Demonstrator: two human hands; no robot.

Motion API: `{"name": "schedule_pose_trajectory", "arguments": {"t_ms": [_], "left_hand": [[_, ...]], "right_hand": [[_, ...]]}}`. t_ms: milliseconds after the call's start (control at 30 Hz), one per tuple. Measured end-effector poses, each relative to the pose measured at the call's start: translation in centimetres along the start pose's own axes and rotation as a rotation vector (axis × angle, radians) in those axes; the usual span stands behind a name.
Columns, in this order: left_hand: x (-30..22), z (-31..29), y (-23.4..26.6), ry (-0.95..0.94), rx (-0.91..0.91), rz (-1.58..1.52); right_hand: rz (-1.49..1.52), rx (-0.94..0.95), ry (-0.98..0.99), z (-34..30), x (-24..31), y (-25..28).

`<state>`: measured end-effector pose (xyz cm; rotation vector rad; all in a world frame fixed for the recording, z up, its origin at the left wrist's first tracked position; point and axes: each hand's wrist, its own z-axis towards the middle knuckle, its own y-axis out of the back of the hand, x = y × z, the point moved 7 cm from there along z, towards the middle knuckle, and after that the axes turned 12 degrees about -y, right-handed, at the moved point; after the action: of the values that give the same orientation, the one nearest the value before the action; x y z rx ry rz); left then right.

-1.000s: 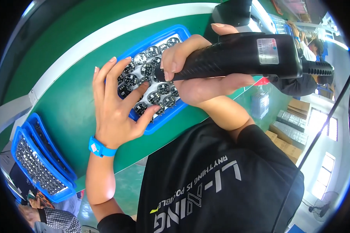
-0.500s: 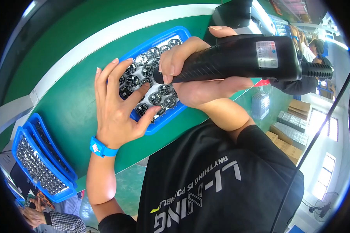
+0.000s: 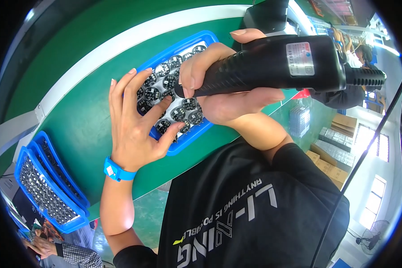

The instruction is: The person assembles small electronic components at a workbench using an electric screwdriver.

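Observation:
A blue tray (image 3: 193, 137) on the green bench holds several round black circuit boards (image 3: 178, 113) set in white. My left hand (image 3: 136, 127) lies over its left part with fingers spread, the index fingertip touching one board and the thumb near the lower rim. In my right hand (image 3: 225, 105) is a black electric screwdriver (image 3: 268, 64), its fingers wrapped round the ribbed grip. The tool's narrow end points down toward the boards beside my left index finger. Its tip is hidden by my right fingers.
Blue trays (image 3: 51, 192) filled with small parts are stacked at the bench's left end. A black box-like object (image 3: 267, 17) stands beyond the screwdriver. A dark cable (image 3: 357, 169) crosses the right side. Other people work at lower left and upper right; cardboard boxes (image 3: 330, 172) lie at right.
My right hand and the screwdriver have shifted slightly left, and the tool's body has turned a little. My left hand and the tray look the same.

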<state>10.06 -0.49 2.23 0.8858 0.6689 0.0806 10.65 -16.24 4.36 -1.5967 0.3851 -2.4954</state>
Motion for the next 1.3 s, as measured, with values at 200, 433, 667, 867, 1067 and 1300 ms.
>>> {"name": "schedule_pose_trajectory", "arguments": {"t_ms": [200,433,667,867,1067,1300], "left_hand": [[0.1,0.0,0.1,0.004,0.004,0.0],[-0.1,0.2,0.0,-0.009,0.014,0.025],[-0.6,0.2,-0.4,-0.005,0.046,0.046],[-1.4,0.3,-0.7,-0.014,0.053,0.063],[-2.4,0.3,-0.6,-0.011,0.089,0.104],[-1.9,0.7,-0.5,-0.075,0.025,0.052]], "right_hand": [[-0.053,-0.014,-0.043,-0.1,0.2,0.0],[-0.078,0.064,-0.328,0.6,-0.9,-1.7],[-0.039,0.024,-0.303,1.1,-1.1,-1.7],[-0.068,-0.074,-0.1,1.9,1.1,-0.8],[-0.422,-0.343,0.02,2.2,10.6,7.6],[-0.401,-0.519,0.092,0.1,13.6,12.5]]}}
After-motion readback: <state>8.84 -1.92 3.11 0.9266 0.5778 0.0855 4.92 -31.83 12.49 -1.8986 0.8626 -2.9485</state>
